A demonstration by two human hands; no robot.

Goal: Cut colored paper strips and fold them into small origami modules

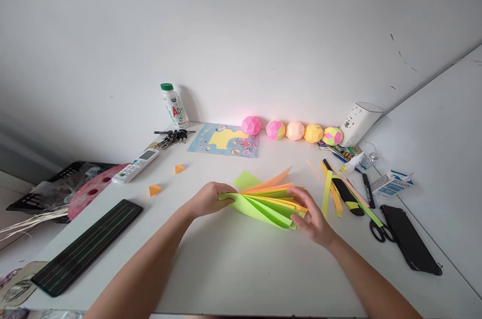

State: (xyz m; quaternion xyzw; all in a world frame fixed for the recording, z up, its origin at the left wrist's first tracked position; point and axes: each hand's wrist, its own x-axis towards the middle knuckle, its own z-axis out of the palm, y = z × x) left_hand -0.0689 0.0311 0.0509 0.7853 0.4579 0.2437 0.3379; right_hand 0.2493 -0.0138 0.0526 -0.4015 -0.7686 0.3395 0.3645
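Observation:
Above the front half of the white table (226,269), a fanned stack of coloured paper sheets (263,208) in green, yellow and orange is between my hands. My left hand (211,198) is closed on the stack's left end, pinching it. At the right end, my right hand (314,218) has its fingers and thumb around the sheets' loose edges, which are spread apart. One green sheet corner (246,179) and an orange sheet (271,181) stick out at the back. Two small folded orange paper pieces (154,189) lie on the table to the left.
Several faceted paper balls (295,131) line the wall. On the right lie paper strips (327,193), a utility knife (347,196), scissors (382,231) and a black phone-like case (410,240). A bottle (175,107), remote (136,165), keys (176,136) and a dark panel (88,246) are left.

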